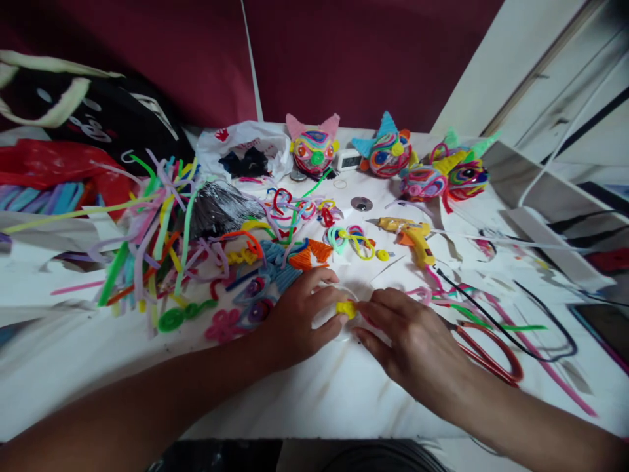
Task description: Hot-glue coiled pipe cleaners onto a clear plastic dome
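My left hand [299, 321] and my right hand [407, 341] meet over the white table [314, 393], both pinching a small yellow pipe-cleaner piece [346, 308]. The piece rests against a round white or clear object that my left hand partly covers. Red-handled scissors [486, 357] lie just right of my right hand. A yellow and orange glue gun [413, 237] lies beyond my hands, its black cord trailing to the right.
A heap of loose coloured pipe cleaners [157, 242] fills the left. Three finished colourful cat-eared balls [314, 149] [388, 152] [442, 174] stand at the back, by a small clock [350, 158]. Curled shapes [304, 213] and orange triangles [309, 254] lie mid-table. Bags [98, 118] are at left.
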Demonstrator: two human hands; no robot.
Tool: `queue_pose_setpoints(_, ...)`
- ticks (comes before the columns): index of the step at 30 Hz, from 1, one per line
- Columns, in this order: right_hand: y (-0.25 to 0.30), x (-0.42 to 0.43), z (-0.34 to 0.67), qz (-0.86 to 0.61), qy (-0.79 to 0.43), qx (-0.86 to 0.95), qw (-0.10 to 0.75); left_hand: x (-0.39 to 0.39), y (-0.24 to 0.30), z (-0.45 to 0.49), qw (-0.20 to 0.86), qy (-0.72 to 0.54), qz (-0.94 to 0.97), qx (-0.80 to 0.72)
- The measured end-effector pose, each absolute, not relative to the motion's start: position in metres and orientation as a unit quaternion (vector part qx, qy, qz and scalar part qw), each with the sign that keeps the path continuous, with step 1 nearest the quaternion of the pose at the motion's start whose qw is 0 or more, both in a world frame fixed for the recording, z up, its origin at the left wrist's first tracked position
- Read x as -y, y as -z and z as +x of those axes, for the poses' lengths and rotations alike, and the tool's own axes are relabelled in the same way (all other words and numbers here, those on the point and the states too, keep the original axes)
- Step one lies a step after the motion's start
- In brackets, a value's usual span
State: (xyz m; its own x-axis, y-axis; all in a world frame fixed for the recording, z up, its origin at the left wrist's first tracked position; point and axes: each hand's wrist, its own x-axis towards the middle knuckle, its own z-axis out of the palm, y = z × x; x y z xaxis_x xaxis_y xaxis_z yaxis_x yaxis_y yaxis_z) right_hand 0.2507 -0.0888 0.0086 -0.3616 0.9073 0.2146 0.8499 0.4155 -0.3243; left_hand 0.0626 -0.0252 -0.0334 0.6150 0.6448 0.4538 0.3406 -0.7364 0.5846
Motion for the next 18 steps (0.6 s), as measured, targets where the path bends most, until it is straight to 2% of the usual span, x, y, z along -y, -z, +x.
queue_pose_setpoints(8,0.005,0.095,0.241,-0.513,0.093,0.826,0.214,0.025,0.032,0.063,0.234,-0.327,0.874,-0.275)
queue_pose_setpoints(18,-0.001,0.09,0.242,-0.507,0.116,0.835,0.178,0.027,0.029,0.068,0.233,-0.342,0.866,-0.281)
